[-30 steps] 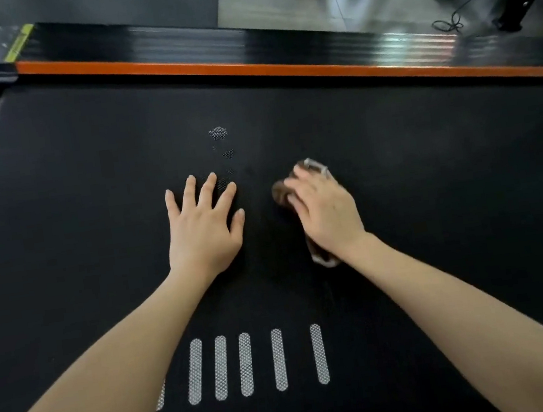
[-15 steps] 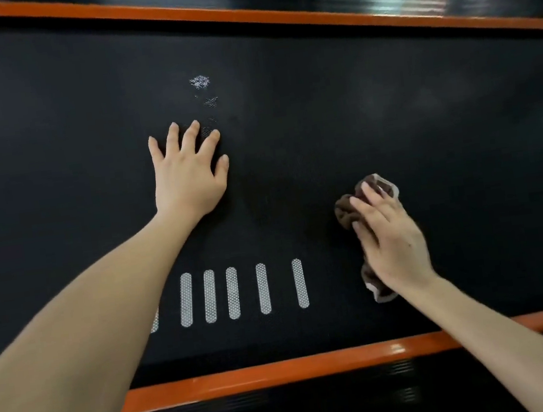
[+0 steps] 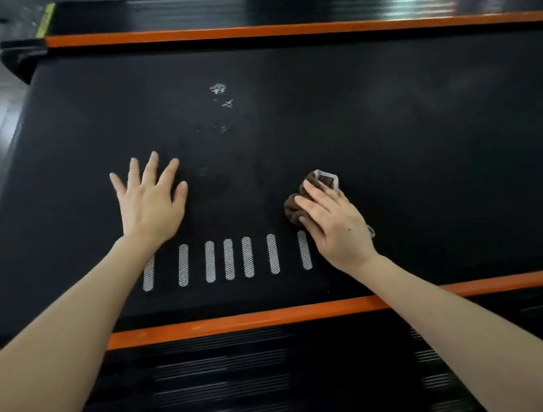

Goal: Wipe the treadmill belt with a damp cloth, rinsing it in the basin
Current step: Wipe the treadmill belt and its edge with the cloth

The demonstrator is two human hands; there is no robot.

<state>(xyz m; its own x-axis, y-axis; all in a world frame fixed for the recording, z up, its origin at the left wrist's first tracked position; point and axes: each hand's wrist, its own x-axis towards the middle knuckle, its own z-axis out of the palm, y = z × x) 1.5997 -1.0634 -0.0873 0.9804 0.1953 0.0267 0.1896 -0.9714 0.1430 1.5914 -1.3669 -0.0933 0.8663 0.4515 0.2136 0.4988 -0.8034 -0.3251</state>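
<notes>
Closest in was the near rail [image 3: 243, 322], both forearms crossing over it. Just past that, the stripes [image 3: 228, 259], w/ the right hand [image 3: 338, 228] at their right end, fingers laid together over the bunched cloth [image 3: 297, 207], pressing it onto the belt [image 3: 427, 152], not really pinching it afaict. Left hand [image 3: 150, 203] was flat on the belt, fingers spread, nothing in it. Risk imo: that braced palm cd shove the belt along if it rolls free, so the wipe skids. Wad was small too, so bare fingertips cd drag and leave smears. Further out the white specks [image 3: 218, 88] sat well clear of the cloth, easy to miss. Basin wasn't in shot, so can't say how far a rinse trip was.
</notes>
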